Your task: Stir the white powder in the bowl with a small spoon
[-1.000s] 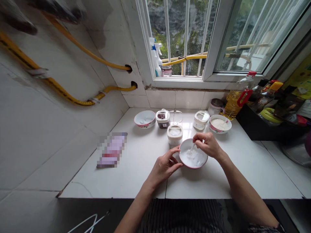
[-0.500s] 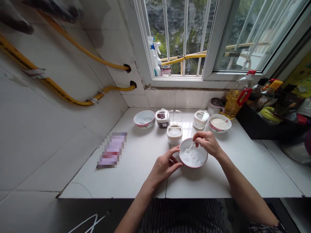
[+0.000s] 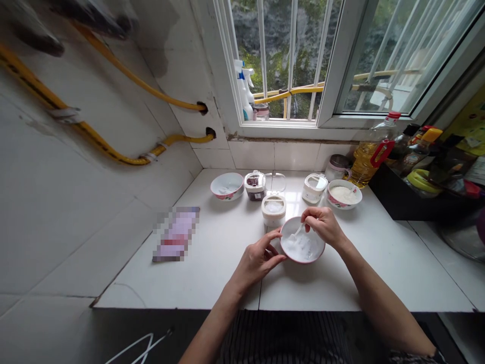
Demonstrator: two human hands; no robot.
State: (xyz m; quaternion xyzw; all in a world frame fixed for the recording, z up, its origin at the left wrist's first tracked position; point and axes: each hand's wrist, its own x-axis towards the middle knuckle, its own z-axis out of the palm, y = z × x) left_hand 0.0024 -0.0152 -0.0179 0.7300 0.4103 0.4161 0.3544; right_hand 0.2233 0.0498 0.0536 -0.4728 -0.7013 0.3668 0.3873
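A white bowl (image 3: 318, 251) with a pinkish rim sits on the counter, holding a white substance. My left hand (image 3: 260, 257) grips its left side, thumb and fingers at the rim. My right hand (image 3: 322, 222) is closed around the handle of a white spoon (image 3: 297, 232), whose tip dips into the white contents. Just behind the bowl stands a small lidded jar (image 3: 273, 212) with white contents. Farther back is a jar (image 3: 255, 186) of dark contents beside a raised clear lid.
A flowered bowl (image 3: 227, 187) stands back left; another bowl (image 3: 344, 195) with pale grains is back right, near a white jar (image 3: 314, 188) and an oil bottle (image 3: 366, 159). A black bin (image 3: 401, 194) of bottles is at right. A blurred purple item (image 3: 177, 234) lies left.
The spoon has shifted very slightly within the bowl. Both hands keep their hold, and the whole view has moved a little.
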